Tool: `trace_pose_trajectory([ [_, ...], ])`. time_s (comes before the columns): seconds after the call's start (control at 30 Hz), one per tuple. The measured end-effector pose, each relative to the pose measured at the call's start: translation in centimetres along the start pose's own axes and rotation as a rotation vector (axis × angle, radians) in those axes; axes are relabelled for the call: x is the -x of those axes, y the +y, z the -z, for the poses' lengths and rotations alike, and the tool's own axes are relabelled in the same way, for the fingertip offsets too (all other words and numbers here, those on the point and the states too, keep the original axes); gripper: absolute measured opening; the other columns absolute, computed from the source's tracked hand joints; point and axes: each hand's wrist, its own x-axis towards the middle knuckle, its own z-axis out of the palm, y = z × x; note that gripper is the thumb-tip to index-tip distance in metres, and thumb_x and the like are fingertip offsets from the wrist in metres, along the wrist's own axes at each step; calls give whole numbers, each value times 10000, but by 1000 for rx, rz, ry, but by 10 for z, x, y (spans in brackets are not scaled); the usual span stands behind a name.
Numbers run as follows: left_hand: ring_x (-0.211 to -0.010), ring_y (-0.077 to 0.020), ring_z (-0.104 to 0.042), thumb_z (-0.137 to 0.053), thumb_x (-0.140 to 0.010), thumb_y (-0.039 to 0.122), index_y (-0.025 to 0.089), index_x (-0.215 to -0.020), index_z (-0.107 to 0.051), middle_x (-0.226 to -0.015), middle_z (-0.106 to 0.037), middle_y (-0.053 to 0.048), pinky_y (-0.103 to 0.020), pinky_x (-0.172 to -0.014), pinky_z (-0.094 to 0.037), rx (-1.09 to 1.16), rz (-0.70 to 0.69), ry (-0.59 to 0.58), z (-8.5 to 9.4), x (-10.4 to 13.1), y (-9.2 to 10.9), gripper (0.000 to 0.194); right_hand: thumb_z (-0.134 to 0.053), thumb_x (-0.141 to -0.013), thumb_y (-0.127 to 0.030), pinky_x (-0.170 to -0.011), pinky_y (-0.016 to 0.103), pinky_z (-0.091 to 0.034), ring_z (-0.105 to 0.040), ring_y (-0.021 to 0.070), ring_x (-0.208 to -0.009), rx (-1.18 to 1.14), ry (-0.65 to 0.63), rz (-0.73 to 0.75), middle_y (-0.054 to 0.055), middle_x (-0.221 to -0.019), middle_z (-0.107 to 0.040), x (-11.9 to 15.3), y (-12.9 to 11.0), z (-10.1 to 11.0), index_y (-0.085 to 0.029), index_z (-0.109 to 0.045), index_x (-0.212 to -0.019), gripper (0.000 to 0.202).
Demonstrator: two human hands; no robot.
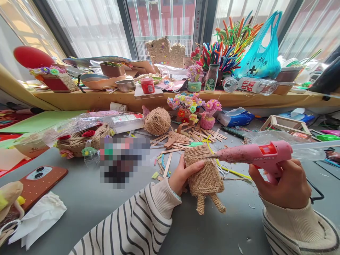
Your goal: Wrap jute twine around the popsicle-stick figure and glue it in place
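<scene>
My left hand (186,173) is closed around the left side of a twine-wrapped figure (205,179), thumb across its front. The figure has a boxy body and two short legs pointing down toward me. In my right hand (285,186) is a pink hot glue gun (247,154), its fingers wrapped round the handle. The gun's nozzle points left and meets, or nearly meets, the upper front of the figure; I cannot tell which. A clear glue stick (316,144) sticks out of the gun's back.
Behind the figure lie wooden craft sticks (212,136) and a ball of twine (157,121). Scissors (224,170) rest just right of it. A phone (42,184) and crumpled tissue (39,219) are at left. Pipe cleaners (220,53) and a blue bag (261,53) crowd the sill.
</scene>
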Motion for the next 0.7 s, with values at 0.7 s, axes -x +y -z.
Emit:
trace_pose_trajectory([
  [0.7,-1247,-387,-534,-868,-526,426,170,-1126,-593,-1247,-644,-143,-484,-1007,-459,25,13,38,-1,1,2,708,-612,-733,-470,-469,292,-387,-555,174,-558,8,92,86,4,-688,-514,2,11,-9,-254,-395,-694,308],
])
